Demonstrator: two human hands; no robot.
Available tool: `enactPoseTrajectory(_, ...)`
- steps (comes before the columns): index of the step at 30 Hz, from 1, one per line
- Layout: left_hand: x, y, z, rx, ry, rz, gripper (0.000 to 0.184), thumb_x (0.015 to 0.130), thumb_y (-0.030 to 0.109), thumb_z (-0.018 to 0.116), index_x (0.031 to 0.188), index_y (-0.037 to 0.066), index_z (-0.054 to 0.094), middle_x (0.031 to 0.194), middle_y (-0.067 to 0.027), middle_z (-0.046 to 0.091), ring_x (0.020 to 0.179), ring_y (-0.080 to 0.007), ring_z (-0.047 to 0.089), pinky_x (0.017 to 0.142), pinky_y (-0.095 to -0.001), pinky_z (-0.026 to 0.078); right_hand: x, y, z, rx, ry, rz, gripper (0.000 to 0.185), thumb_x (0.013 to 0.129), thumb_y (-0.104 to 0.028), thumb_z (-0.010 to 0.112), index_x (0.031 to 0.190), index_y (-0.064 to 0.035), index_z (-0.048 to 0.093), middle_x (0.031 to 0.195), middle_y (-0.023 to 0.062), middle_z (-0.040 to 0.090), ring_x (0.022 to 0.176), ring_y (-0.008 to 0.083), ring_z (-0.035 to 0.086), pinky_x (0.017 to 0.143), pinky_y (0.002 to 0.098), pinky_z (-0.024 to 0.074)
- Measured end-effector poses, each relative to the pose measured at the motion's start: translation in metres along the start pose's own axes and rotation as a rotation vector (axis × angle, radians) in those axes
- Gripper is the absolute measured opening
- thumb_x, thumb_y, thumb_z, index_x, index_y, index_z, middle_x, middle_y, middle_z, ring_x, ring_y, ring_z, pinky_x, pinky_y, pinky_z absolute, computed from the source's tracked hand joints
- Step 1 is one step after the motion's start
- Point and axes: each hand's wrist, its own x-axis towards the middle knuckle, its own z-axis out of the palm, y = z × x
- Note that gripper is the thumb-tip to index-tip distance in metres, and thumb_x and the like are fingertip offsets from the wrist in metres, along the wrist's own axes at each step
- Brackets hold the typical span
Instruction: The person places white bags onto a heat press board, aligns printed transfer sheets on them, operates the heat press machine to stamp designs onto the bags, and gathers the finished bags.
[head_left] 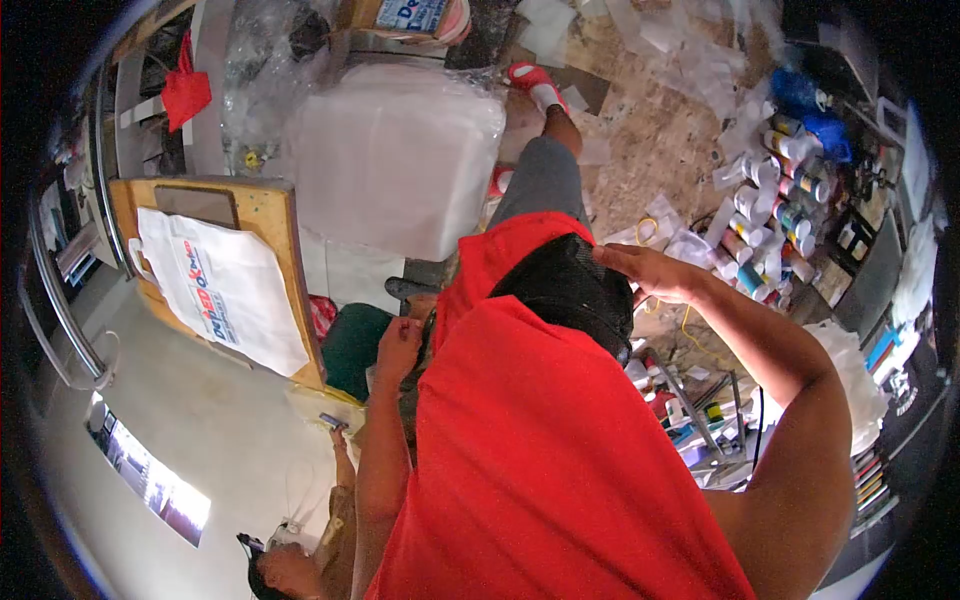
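Observation:
A black mesh-like bag (560,285) lies against the front of my red shirt (550,440). My right hand (650,274) is at its right edge, thumb and fingers closed around the rim. To the left of my shirt, my left hand (400,345) hangs with its fingers curled in; whatever they hold, if anything, is hidden. Just above that hand is a dark, handle-like object (410,288). Farther left, a white bag with printed lettering (220,280) lies flat on a wooden board (290,270).
A large plastic-wrapped white stack (400,150) stands ahead. Paint-like bottles and jars (770,210) crowd the floor on the right, near blue containers (800,95). A yellow cord (690,325) trails below them. Another person (300,570) is at lower left, holding a small object.

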Motion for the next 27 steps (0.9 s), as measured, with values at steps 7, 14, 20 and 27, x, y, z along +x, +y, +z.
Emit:
enactPoseTrajectory(7,0.000,0.001,0.001,0.032,-0.046,-0.100,0.026,0.096,0.026,0.057,0.108,0.004,0.064,0.093,-0.0147,0.069,0.080,-0.0257,0.067,0.076,-0.0366,0.052,-0.001,-0.011,0.001,0.000,-0.010,0.047,0.069,0.098,-0.064,0.041,0.143,-0.0128,0.046,0.137,0.0119,0.054,0.116,0.0271,0.058,0.086,0.0503,0.0539)
enactPoseTrajectory(14,0.007,-0.028,0.011,-0.149,-0.067,-0.092,0.024,0.097,0.025,0.059,0.105,0.003,0.062,0.079,-0.0069,0.063,0.071,-0.0183,0.061,0.068,-0.0329,0.051,-0.001,-0.013,0.000,0.004,0.009,0.006,0.064,0.098,-0.061,0.044,0.141,-0.0142,0.048,0.131,0.0086,0.056,0.109,0.0244,0.060,0.079,0.0456,0.0562)
enactPoseTrajectory(20,0.012,-0.027,0.010,0.015,-0.006,0.026,0.027,0.098,0.029,0.059,0.101,0.003,0.062,0.078,-0.0063,0.062,0.068,-0.0151,0.058,0.064,-0.0328,0.048,0.000,-0.010,0.001,0.018,0.031,0.002,0.065,0.098,-0.062,0.043,0.140,-0.0129,0.049,0.128,0.0092,0.058,0.106,0.0238,0.061,0.078,0.0442,0.0566)
enactPoseTrajectory(27,0.014,-0.017,0.007,-0.008,-0.057,-0.056,0.030,0.096,0.033,0.061,0.102,0.004,0.062,0.079,-0.0129,0.068,0.077,-0.0267,0.069,0.070,-0.0388,0.052,-0.001,-0.012,0.002,0.015,0.034,0.009,0.068,0.098,-0.063,0.043,0.143,-0.0117,0.046,0.130,0.0105,0.059,0.109,0.0245,0.061,0.079,0.0434,0.0566)
